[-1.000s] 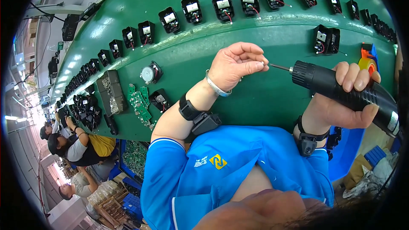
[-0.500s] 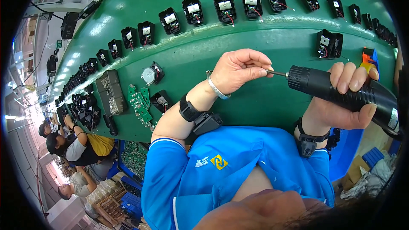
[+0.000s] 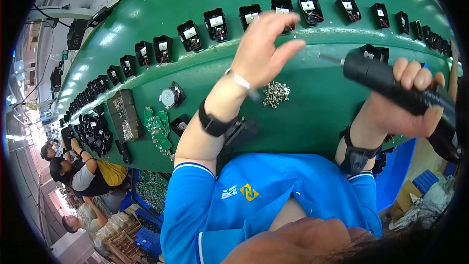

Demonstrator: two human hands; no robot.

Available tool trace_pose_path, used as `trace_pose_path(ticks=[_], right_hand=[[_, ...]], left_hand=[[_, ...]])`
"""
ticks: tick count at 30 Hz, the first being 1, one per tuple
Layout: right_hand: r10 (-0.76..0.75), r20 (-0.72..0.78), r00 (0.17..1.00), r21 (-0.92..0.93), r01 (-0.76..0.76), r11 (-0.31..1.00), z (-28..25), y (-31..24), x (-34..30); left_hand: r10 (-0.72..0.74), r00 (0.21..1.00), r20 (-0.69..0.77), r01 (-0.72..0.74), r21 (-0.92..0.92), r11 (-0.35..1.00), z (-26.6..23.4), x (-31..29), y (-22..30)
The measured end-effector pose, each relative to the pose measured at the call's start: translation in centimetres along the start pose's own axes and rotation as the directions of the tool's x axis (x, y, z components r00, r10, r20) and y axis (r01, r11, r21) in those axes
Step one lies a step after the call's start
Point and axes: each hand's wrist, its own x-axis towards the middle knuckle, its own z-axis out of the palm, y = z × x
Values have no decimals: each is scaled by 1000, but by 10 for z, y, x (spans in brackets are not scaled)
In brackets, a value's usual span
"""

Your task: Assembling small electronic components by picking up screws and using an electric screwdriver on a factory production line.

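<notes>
My right hand [image 3: 393,116] is wrapped round a black electric screwdriver [image 3: 373,79], its thin bit pointing left and smeared by motion. My left hand [image 3: 259,51] is empty, fingers stretched and thumb apart. It reaches over the green table toward a row of black plastic housings, partly covering one housing [image 3: 282,4]. Each nearby housing holds a white part, and several show thin wires. Below my left hand lies a pile of small metal screws [image 3: 276,94]. Past the screwdriver stand two more black housings [image 3: 367,51], partly hidden by it.
Left of my arm are a round speaker [image 3: 168,98], green circuit boards [image 3: 157,129] and a dark divided tray [image 3: 138,129] of small metal parts. Heaped black housings [image 3: 93,132] lie farther left, near other people [image 3: 85,168]. A blue bin [image 3: 398,176] stands below the table at right.
My left hand has moved up and away from the screwdriver's tip, and its fingers have opened. The screw pile has come into view. The screwdriver has shifted slightly up and right.
</notes>
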Motion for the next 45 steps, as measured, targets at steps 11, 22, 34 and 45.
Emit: trace_pose_path(ticks=[11,22,34,45], right_hand=[[-144,-263,954,-316,56,947,-14,89,41],[-114,-228,967,-385,18,923,-24,110,45],[-87,-196,977,-391,3,920,-24,116,40],[-111,-107,988,-398,60,916,-23,122,36]], left_hand=[[128,990,56,-139,511,848,52,65,-52],[166,981,96,-192,438,878,51,74,-61],[175,981,79,-192,442,876,51,72,-61],[187,979,81,-203,470,859,49,71,-62]])
